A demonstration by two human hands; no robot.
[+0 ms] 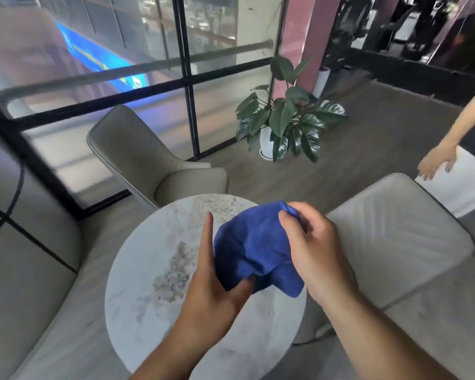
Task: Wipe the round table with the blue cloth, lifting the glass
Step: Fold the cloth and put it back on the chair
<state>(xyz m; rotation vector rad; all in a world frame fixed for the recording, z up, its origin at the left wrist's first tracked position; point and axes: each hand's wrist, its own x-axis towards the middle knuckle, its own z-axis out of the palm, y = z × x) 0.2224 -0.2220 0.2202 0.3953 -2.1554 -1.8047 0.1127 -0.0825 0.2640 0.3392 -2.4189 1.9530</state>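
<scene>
Both hands are gripping the bunched blue cloth [254, 250] above the round marble counter [148, 270], the left hand [217, 283] pinching its lower fold with forefinger extended, the right hand [310, 248] pinching its top corner, chairs [137, 149] standing around.

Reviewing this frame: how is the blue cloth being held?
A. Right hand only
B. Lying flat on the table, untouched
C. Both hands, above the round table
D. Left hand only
C: the left hand grips the blue cloth from below while the right hand pinches its top edge, over the round table.
</scene>
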